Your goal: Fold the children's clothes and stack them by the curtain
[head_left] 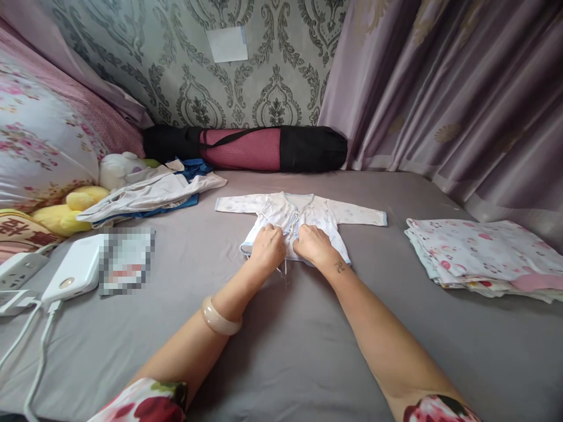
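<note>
A small white baby shirt lies spread flat on the grey bed sheet, sleeves stretched out to both sides. Both my hands rest on its lower front, side by side. My left hand has its fingers curled and pinched at the thin tie strings near the shirt's middle. My right hand is likewise curled, fingertips pressed into the fabric and strings beside the left one. A pale bangle sits on my left wrist.
Folded patterned clothes are stacked at the right. Loose garments and plush toys lie at the left, with a white power bank and cables. A black and red bag lies along the wall. Curtains hang at the right.
</note>
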A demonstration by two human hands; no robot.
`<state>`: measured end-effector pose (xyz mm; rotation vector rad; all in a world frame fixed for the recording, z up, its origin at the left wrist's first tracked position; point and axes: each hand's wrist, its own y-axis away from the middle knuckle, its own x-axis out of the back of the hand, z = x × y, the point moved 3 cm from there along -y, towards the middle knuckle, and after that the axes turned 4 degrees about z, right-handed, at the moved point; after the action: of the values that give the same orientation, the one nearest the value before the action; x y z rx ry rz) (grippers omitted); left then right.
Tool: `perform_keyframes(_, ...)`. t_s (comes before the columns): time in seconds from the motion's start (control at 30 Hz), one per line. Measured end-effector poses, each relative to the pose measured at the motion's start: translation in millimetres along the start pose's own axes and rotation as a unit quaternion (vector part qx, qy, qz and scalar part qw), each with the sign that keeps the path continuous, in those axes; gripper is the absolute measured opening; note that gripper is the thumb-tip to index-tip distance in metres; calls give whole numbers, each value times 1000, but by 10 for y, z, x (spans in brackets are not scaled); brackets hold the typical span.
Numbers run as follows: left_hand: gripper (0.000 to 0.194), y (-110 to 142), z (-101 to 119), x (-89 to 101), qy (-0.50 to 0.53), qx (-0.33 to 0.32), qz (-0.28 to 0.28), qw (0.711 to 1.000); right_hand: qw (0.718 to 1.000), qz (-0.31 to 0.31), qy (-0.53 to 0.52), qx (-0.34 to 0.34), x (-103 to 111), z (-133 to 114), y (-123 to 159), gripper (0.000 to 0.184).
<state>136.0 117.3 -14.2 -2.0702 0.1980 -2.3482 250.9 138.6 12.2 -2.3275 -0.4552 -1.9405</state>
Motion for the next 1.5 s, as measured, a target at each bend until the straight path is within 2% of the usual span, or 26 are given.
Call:
perform_keyframes(0.17, 24, 48, 28, 27, -14, 5, 5, 1000, 999, 9, -44, 5, -52, 141, -108, 20)
perform_keyframes(0.3, 24, 63, 10, 32, -24, 20, -8, 999, 984, -41, -170, -19, -167, 342, -271, 15)
perform_keyframes(0.4, 26, 52, -6, 51, -22, 23, -19, 999, 949, -66, -302, -65, -238, 428, -342, 22)
perform_keyframes(0.5, 27, 37, -15, 71, -5, 18, -19, 1000, 900, -78, -416, -105, -238, 452, -348, 29)
perform_keyframes(0.57, 28, 29, -18, 73, 19, 19, -10, 1000, 866, -85, -478, -118, -200, 454, -334, 27)
perform_keyframes(0.7, 26, 6, -9, 35, 93, 25, 29, 995, 814, -87, -564, -112, -97, 468, -312, 16)
perform_keyframes(0.83, 23, -24, 52, -15, 175, 7, 49, 983, 784, -86, -607, -103, -32, 461, -302, 17)
perform_keyframes(1.07, 25, -33, 162, -59, 266, 9, 65, 962, 765, -72, -629, -118, 21, 354, -265, 19)
perform_keyframes(1.33, 22, -37, 144, -177, 305, 39, 32, 951, 767, -71, -624, -128, -137, 286, -318, 20)
perform_keyframes(1.5, 18, -59, 111, -143, 347, 38, -3, 937, 769, -64, -622, -136, -180, 238, -315, 22)
